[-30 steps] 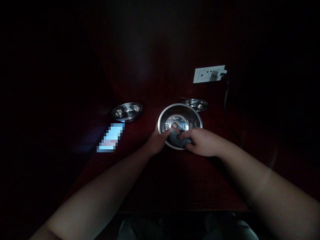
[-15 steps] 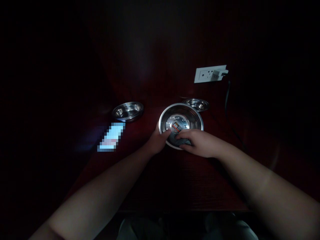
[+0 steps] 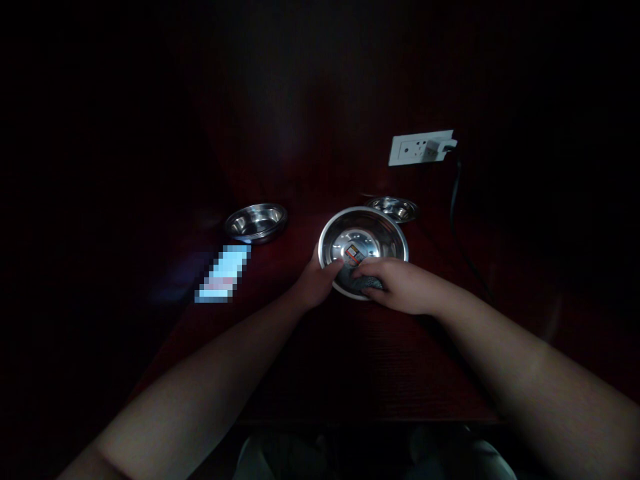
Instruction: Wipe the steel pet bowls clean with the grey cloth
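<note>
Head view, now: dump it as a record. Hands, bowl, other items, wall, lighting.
left_hand: left hand grips steel bowl at its near-left side, thumb inside
right_hand: right hand holds grey cloth inside the bowl
bowl: tilted toward the camera; label on its inner bottom, text unreadable
other_bowls: left bowl, possibly a stack; rear bowl, partly hidden by the held one
left_side: bright pixelated patch, content unreadable
wall: socket panel, plug inserted, dark cable
lighting: dim
</note>
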